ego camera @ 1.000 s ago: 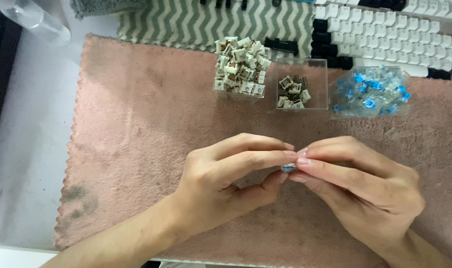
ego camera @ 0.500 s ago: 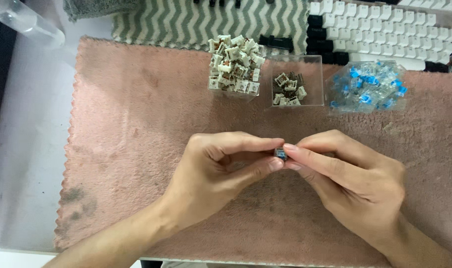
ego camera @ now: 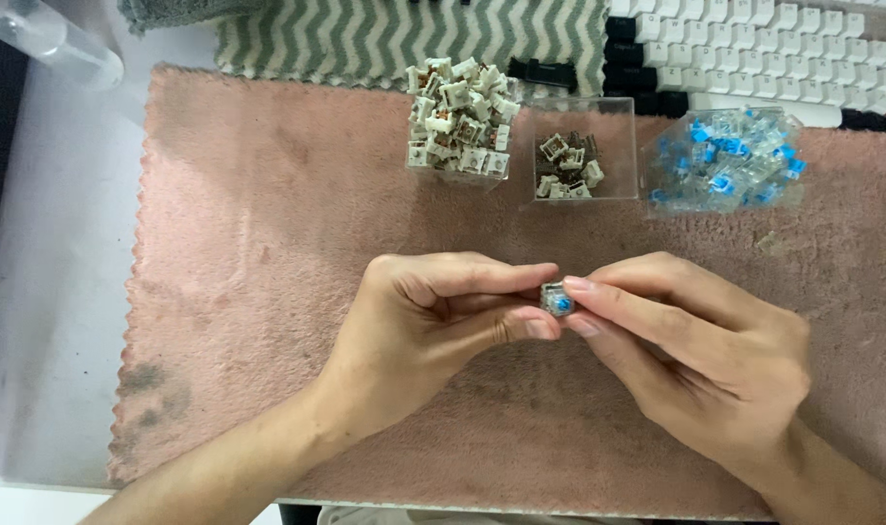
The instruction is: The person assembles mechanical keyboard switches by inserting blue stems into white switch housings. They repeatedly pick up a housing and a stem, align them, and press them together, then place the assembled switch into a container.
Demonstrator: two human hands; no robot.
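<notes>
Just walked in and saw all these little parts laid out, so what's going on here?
A person pinches a small clear keyboard switch with a blue stem between the left hand and the right hand, above a pink fuzzy mat. Behind sit a clear box heaped with white-and-brown switches, a nearly empty clear box, and a pile of blue-stemmed switches.

Pink mat point(ego camera: 268, 243) on surface point(ego camera: 54, 292). Three clear boxes at far edge: brown switches point(ego camera: 459, 117), few brown point(ego camera: 569, 165), blue point(ego camera: 725, 160). Keyboard point(ego camera: 754, 49) behind, zigzag cloth point(ego camera: 365, 39) beside.
</notes>
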